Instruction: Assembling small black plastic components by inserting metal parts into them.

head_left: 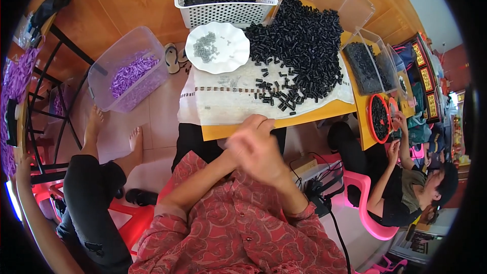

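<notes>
My two hands meet in front of the table's near edge, and motion smears them. My right hand lies over my left hand, hiding most of it. Fingers reach up to the cloth's front edge, but whose they are is hard to tell. Whether anything sits between the hands is not visible. Just beyond them lies a white cloth with a brown dotted band. On it are a large heap of short black plastic tubes, several loose ones nearer me, and a white scalloped plate holding small clear pieces.
A white perforated basket of black parts stands at the back. A clear tub with purple pieces is on the floor at left. Someone sits at right by a red basket of black parts; another person's legs show at left.
</notes>
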The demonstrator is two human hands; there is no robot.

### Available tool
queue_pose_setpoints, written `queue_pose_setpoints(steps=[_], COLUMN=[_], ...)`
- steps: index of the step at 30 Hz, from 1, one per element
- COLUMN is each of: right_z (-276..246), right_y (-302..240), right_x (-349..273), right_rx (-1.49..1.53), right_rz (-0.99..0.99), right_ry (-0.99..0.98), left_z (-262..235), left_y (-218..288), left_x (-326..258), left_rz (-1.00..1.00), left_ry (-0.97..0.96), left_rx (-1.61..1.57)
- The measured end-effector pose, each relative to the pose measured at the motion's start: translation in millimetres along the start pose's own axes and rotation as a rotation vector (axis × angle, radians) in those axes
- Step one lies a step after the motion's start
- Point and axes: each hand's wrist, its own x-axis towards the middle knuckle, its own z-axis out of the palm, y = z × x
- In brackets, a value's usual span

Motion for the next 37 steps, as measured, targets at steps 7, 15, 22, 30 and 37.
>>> queue_pose_setpoints(steps=[7, 15, 22, 30, 37], right_z=[-57, -67, -61, -57, -54], right_y=[51, 100, 99, 111, 115], right_x=[40, 65, 71, 89, 91], right_rx=[-0.477, -0.845, -0.682, -0.763, -0.777], right_rz=[0.04, 0.005, 0.084, 0.081, 0.151], right_ry=[0.317, 0.237, 0.091, 0.138, 0.066], left_z=[-5, -14, -14, -16, -17], left_y=[3, 11, 6, 6, 5], left_x=[7, 9, 9, 10, 9], left_rz=[-0.015, -0.125, -0.15, -0.159, -0.194], left_ry=[-0.085, -0.127, -0.166, -0.166, -0.174], left_rx=[0.147, 0.075, 0.063, 0.058, 0.013])
